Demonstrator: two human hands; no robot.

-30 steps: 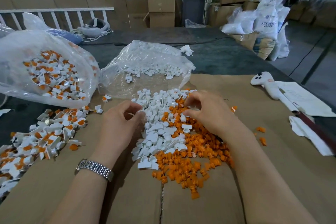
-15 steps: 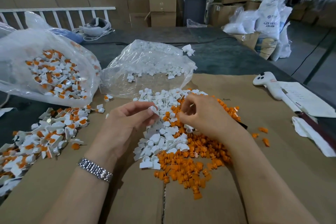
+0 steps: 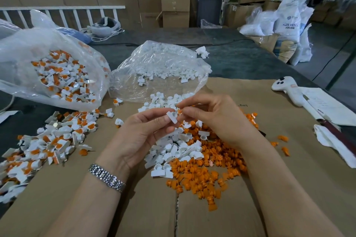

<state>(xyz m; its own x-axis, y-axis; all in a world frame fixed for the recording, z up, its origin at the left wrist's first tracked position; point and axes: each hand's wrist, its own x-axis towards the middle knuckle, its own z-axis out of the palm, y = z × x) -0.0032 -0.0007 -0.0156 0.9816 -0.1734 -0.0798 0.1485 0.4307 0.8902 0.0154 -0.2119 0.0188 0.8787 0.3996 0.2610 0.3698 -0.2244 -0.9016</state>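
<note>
White plastic cap (image 3: 172, 117), pinched by the left hand (image 3: 142, 136), has come up off the loose pile (image 3: 192, 152) at six o'clock — the right hand (image 3: 217, 119) has risen to meet it from three o'clock, fingertips pressed together on something too small to tell. Fitting likely follows.

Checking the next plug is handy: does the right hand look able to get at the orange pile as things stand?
Probably yes. The right hand hangs just above the orange pile, which lies uncovered on the cardboard; its fingertips are busy at the white piece the left hand holds.
</note>
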